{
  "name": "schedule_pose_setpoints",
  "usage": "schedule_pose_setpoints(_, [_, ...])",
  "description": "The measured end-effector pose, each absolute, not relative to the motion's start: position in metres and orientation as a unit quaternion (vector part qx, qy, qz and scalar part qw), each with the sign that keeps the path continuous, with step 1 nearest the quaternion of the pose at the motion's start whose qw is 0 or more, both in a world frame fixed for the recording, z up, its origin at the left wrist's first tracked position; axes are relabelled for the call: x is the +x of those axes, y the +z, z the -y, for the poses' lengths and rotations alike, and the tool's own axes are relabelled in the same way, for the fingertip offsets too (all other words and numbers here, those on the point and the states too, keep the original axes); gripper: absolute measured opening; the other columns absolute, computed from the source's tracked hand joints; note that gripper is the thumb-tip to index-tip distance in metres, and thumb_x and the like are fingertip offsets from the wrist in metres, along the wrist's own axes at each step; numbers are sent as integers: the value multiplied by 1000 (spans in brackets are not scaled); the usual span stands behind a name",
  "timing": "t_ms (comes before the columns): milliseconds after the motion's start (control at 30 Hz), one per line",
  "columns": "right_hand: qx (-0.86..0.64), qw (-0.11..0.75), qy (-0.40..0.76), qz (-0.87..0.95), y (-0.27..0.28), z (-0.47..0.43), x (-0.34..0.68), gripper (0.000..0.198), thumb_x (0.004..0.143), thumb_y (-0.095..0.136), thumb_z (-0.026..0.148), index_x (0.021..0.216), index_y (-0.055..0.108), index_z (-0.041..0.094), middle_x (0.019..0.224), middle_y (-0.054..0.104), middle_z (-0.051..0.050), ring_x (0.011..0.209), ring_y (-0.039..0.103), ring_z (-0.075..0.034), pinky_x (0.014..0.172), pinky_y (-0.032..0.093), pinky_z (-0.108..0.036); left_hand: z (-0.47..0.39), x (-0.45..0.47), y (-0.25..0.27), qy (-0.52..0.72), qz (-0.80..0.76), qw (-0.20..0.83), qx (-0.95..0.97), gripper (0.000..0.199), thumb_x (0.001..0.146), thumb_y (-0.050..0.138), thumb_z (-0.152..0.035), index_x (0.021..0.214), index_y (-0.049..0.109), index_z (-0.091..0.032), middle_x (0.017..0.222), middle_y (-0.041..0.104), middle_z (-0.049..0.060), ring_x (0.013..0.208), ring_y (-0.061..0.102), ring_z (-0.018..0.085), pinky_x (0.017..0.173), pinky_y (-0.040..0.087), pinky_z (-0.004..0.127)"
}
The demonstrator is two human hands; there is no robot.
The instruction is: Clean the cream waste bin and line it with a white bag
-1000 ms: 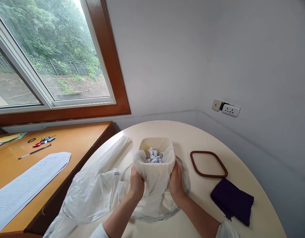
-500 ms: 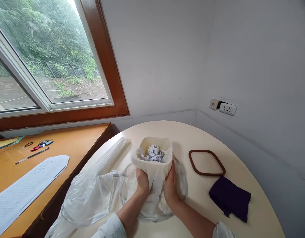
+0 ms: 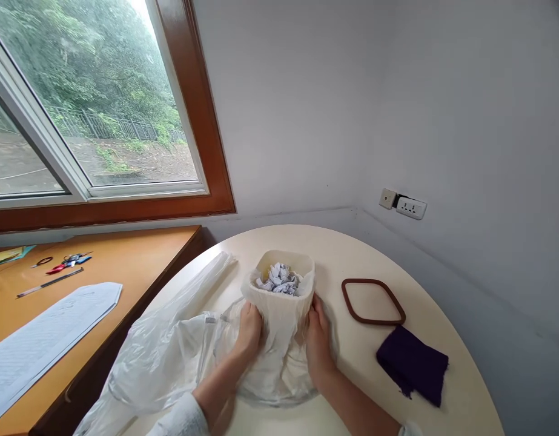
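A small cream trash bin (image 3: 309, 264) stands on the round table, lined with a thin whitish plastic bag (image 3: 279, 339) folded over its rim and hanging down in front. Crumpled paper (image 3: 281, 280) lies inside the bin. My left hand (image 3: 250, 327) is closed on the bag at the bin's left front side, fingers curled. At the right side my right hand (image 3: 319, 336) is also closed on the bag, its fingertips partly hidden. Around the base spreads a clear plastic sheet or bag (image 3: 334, 339), which I cannot fully make out.
A large translucent plastic bag (image 3: 161, 345) sprawls over the round table's left side. To the right lie a brown rounded frame (image 3: 373, 321) and a dark purple cloth (image 3: 413, 366). The wooden desk (image 3: 143, 257) at left carries papers (image 3: 56, 339), keys (image 3: 72, 260) and a pen (image 3: 49, 282).
Both hands have slid slightly outward along the bin's sides, the left one most, pulling the bag film with them. The view has shifted a little.
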State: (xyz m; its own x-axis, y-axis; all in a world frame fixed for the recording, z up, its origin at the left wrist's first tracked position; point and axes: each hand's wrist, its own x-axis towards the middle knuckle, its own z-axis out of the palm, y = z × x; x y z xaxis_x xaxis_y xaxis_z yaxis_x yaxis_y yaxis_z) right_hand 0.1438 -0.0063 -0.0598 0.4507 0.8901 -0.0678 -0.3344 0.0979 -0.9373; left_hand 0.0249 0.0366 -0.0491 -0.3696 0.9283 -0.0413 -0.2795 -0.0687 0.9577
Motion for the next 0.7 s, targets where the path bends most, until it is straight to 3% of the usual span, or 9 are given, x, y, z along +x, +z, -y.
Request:
schedule_pose_setpoints(100, [-485,708,444,258,-47,0,161,43,79,48,36,118,56,21,125,56,-5,116,49,-20,96,38,-33,-31,10,-32,648,-504,448,355,13,66,59,-21,79,59,-22,81,63,1,87,58,24,81,44,36])
schedule_pose_setpoints(233, [-440,733,447,264,-30,-24,176,38,77,49,39,106,62,18,116,62,-4,109,54,-19,92,41,-32,-7,-1,-9,679,-530,339,377,28,76,53,-27,105,52,-24,112,55,4,111,48,22,100,32,37])
schedule_pose_setpoints(367, [-393,718,506,273,-18,-44,172,42,76,48,47,99,66,16,98,69,-4,94,61,-19,82,46,-31,18,10,3,653,-503,401,400,36,82,51,-37,117,50,-29,130,48,2,128,34,22,108,22,37])
schedule_pose_setpoints(500, [-403,667,565,272,-14,-39,161,47,75,45,55,87,67,14,76,70,-5,76,63,-20,69,48,-29,19,26,6,655,-438,518,332,37,79,54,-44,108,61,-23,114,62,6,122,44,26,104,32,37])
schedule_pose_setpoints(700, [-464,658,515,294,-19,15,155,34,81,43,45,92,63,19,87,69,-1,77,60,-17,65,45,-25,0,26,15,594,-403,634,288,42,81,43,-53,93,67,-20,93,70,8,101,60,26,93,44,39])
